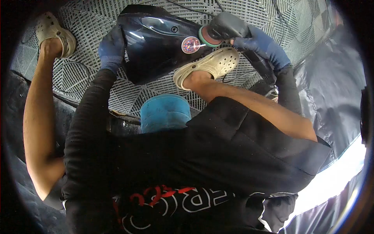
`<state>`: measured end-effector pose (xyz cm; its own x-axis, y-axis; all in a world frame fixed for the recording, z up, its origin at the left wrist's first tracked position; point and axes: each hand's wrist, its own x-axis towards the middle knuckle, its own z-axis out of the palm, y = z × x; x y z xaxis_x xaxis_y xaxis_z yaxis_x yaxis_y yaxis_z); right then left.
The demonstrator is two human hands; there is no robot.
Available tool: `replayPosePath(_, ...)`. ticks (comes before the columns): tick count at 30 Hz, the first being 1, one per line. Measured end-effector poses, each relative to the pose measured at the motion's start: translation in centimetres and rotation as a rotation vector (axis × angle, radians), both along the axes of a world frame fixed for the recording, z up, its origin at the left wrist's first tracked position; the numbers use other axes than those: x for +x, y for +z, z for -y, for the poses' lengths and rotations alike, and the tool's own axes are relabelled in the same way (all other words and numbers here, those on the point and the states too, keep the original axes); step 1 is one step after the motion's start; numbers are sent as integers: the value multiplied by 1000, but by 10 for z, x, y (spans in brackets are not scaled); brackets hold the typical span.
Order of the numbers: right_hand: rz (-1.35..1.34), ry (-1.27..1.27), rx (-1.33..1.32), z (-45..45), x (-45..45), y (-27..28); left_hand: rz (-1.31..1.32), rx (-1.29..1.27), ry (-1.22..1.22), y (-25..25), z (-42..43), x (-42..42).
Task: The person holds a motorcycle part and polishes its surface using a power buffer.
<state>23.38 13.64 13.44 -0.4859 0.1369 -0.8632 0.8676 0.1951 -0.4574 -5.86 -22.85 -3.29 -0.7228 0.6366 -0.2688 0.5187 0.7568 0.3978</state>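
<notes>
A glossy dark motorcycle fairing panel [156, 46] stands tilted on the floor, with "YAM" lettering near its left edge and a round colourful sticker [191, 45] at its right. My left hand [111, 47], in a blue glove, grips the panel's left edge; part of its fingers is hidden. A black handheld polisher [230, 26] is in my gloved right hand [265, 48], whose fingers wrap its handle. The polisher's round pad [208, 38], reddish with a green rim, is at the panel's right side, just beside the sticker. Whether the pad touches the surface, I cannot tell.
Grey grid tiles [245, 84] cover the floor, with dark cables [281, 17] at the top. My right foot's beige clog [220, 62] lies close against the panel's lower right. A blue bucket [165, 111] stands between my legs. Shiny black sheeting [327, 89] hangs at right.
</notes>
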Motion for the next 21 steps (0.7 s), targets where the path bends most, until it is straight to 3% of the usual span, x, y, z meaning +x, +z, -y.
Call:
replayPosePath(3,0,-42,-69,1,3,6,112,-1,21,24,-10,5)
replayPosePath(7,-201,-106,-37,22,-18,-8,83,-64,11,21,-9,4)
replayPosePath(8,-95,-6,10,25,-48,18,90,-67,43,21,-11,4)
replayPosePath(11,-186,-29,26,28,-63,-4,148,-48,120,24,-14,4)
replayPosePath(12,0,-62,-172,28,-90,58,203,-23,169,26,-15,4)
replayPosePath(13,0,-63,-171,29,-87,55,202,-21,167,22,-14,4)
replayPosePath(15,-300,-101,-6,38,-76,38,102,24,91,8,-5,2)
replayPosePath(16,-299,-97,-10,37,-65,23,104,21,96,-6,6,0)
replayPosePath(18,-250,48,89,25,-35,-9,-105,-12,-116,-37,26,-8)
replayPosePath(21,-137,125,222,32,-4,1,-56,-144,-108,-17,14,-5)
